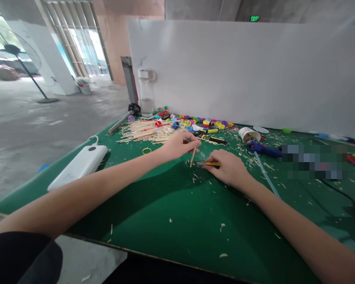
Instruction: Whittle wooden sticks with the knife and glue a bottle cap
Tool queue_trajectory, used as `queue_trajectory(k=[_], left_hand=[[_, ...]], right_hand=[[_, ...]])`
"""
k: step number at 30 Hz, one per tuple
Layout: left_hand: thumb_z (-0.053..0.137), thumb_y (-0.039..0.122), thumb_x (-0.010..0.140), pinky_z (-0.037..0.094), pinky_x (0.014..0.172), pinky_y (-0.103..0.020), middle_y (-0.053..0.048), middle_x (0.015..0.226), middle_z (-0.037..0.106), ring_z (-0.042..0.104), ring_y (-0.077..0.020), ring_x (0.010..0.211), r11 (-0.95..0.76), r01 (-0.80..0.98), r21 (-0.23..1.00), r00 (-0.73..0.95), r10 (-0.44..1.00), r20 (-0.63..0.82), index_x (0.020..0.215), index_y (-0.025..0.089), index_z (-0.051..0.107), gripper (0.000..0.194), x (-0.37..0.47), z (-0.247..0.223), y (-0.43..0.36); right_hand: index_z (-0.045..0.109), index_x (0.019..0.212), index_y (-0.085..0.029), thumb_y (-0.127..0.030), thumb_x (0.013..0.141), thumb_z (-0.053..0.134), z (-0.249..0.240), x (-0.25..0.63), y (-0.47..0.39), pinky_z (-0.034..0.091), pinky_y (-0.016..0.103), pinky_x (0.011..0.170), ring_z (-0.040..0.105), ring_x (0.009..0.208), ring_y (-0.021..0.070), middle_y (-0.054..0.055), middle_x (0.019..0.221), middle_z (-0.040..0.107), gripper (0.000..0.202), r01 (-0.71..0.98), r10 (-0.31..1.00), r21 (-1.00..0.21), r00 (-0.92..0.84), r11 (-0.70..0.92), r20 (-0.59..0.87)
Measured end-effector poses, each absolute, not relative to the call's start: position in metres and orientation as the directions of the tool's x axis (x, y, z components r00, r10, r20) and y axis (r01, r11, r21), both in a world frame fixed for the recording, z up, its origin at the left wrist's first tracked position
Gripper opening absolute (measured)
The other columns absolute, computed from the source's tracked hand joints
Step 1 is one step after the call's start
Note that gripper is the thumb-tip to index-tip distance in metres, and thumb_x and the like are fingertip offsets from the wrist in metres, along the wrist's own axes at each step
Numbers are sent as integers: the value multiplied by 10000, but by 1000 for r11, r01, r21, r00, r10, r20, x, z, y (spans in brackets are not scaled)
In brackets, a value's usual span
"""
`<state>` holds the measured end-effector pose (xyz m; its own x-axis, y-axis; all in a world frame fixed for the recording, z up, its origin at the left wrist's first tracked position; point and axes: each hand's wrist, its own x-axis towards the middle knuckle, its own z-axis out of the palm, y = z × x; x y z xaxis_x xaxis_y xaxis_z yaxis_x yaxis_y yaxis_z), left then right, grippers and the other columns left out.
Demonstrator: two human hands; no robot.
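My left hand (182, 145) pinches the top of a short wooden stick (193, 155), which points down at the table. Its lower end is at or close to the green tabletop (154, 221). Just to the right, my right hand (227, 165) is closed around a yellow utility knife (213, 163). The blade points left and lies beside the lower part of the stick; I cannot tell whether they touch. Pale wood shavings (194, 180) are scattered under and around both hands.
Behind my hands lie a pile of wooden sticks (142, 132), colourful bottle caps (206, 123) and a yellow-black tool (213, 139). A white power bank (78, 167) sits left, a glass bottle (147, 94) at the back. Right are a tipped paper cup (248, 134) and a blue glue gun (264, 150).
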<state>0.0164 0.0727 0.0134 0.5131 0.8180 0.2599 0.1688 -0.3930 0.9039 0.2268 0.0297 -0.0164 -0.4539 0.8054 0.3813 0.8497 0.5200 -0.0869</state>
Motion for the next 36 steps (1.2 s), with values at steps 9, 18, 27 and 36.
queue_trajectory(k=[9, 18, 27, 36], left_hand=[[581, 343, 819, 527, 654, -230, -69, 809, 677, 664, -124, 725, -456, 203, 866, 583, 767, 267, 779, 139, 621, 212, 13, 19, 71], [563, 366, 838, 528, 649, -248, -55, 774, 653, 648, -117, 697, -553, 171, 815, 667, 674, 318, 791, 137, 610, 239, 12, 20, 76], [609, 348, 807, 562, 690, -273, -61, 803, 648, 683, -151, 785, -320, 131, 939, 500, 838, 216, 726, 154, 530, 224, 11, 12, 79], [533, 283, 846, 498, 591, -262, -34, 686, 650, 651, -125, 646, -528, 380, 759, 409, 832, 374, 659, 162, 517, 224, 24, 19, 62]], right_hand=[[514, 695, -222, -388, 797, 599, -2, 223, 45, 313, 275, 534, 504, 635, 155, 13, 702, 592, 212, 812, 823, -157, -532, 562, 199], [546, 756, -226, -396, 822, 580, -3, 223, 42, 304, 269, 555, 512, 669, 157, 5, 752, 613, 185, 798, 793, -92, -566, 596, 225], [527, 777, -208, -350, 863, 537, -18, 231, 21, 339, 297, 607, 493, 738, 195, 47, 766, 599, 167, 818, 728, 6, -514, 575, 453], [445, 707, -221, -365, 846, 541, -11, 229, 31, 300, 282, 558, 464, 702, 187, 31, 712, 554, 222, 819, 775, -24, -534, 574, 338]])
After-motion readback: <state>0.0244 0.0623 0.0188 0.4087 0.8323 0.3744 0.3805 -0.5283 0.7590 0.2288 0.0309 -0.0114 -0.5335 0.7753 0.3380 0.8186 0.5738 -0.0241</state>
